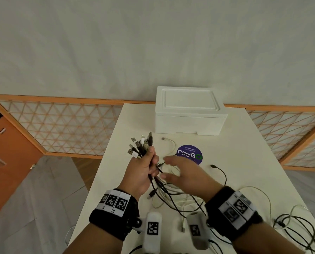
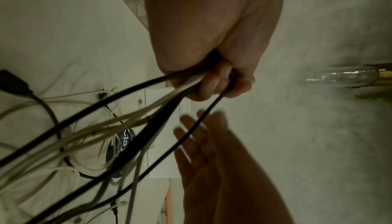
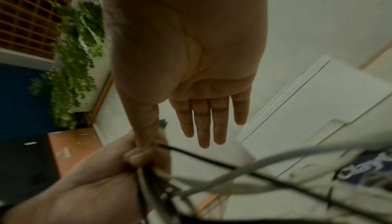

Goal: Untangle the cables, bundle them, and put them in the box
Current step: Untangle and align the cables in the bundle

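The left hand [image 1: 142, 173] is fisted around a bunch of black and white USB cables [image 1: 144, 145], plugs fanning above the fist, cords trailing onto the white table [image 1: 244, 153]. Just right, the right hand [image 1: 182, 173] hovers spread, fingers straight, holding nothing. The closed white foam box [image 1: 189, 110] sits at the table's far edge.

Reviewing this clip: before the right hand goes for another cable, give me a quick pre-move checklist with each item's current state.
1. Left hand grips the cable bundle with plug ends gathered above the fist: ok.
2. Right hand free, fingers straight, holding nothing: ok.
3. Loose cables on the table untangled: not ok, they cross each other.
4. Stray white cable collected: not ok, it lies apart near the box.
5. White foam box open for loading: not ok, lid on.
6. Bundle tied: cannot tell.
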`<state>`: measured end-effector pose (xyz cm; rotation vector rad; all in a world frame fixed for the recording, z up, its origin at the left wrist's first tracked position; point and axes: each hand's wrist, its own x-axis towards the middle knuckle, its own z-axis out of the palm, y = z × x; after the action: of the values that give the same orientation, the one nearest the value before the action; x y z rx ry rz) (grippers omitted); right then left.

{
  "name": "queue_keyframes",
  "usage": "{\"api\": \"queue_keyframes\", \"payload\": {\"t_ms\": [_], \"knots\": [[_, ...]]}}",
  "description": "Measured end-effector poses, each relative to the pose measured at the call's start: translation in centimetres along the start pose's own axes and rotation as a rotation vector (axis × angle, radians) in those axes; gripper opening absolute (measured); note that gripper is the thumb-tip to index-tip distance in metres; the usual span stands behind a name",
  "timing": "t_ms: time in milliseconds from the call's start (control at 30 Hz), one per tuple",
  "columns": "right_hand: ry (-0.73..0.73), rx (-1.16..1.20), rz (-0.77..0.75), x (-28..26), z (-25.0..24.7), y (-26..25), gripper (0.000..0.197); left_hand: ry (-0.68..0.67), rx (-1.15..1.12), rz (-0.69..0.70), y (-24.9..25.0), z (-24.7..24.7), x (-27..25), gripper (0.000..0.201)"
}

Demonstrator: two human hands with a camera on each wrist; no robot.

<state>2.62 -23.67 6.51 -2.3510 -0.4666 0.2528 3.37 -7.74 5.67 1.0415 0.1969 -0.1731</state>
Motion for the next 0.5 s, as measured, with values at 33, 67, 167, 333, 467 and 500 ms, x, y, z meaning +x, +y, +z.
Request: {"api": "queue_keyframes", "payload": {"t_ms": [33,67,167,333,467,500], "knots": [[-0.042,0.044,-0.04,0.4,0.7,-0.6,0.042,-0.004,0.028,-0.007,0.0,0.2,-0.3,0.035],[-0.08,0.071,-0.054,0.7,1.5,-0.9,0.041,-0.001,0.057,-0.013,0.0,0.3,-0.6,0.04],[-0.176,0.123,-0.02,1.1,2.9,-1.4,0.057,0.029,0.037,-0.01,0.4,0.8,-1.6,0.042],[-0.246,0.088,0.088,0.7,3.9,-1.1,0.058,0.072,0.032,-0.043,0.1,0.2,-2.2,0.039],[-0.255,-0.093,0.062,-1.1,4.1,0.5,0.018,0.127,-0.234,-0.032,0.8,-1.1,-2.2,0.037],[-0.232,-0.204,0.047,-1.8,3.9,1.0,0.014,0.139,-0.309,-0.043,1.0,-1.7,-2.2,0.044]]}}
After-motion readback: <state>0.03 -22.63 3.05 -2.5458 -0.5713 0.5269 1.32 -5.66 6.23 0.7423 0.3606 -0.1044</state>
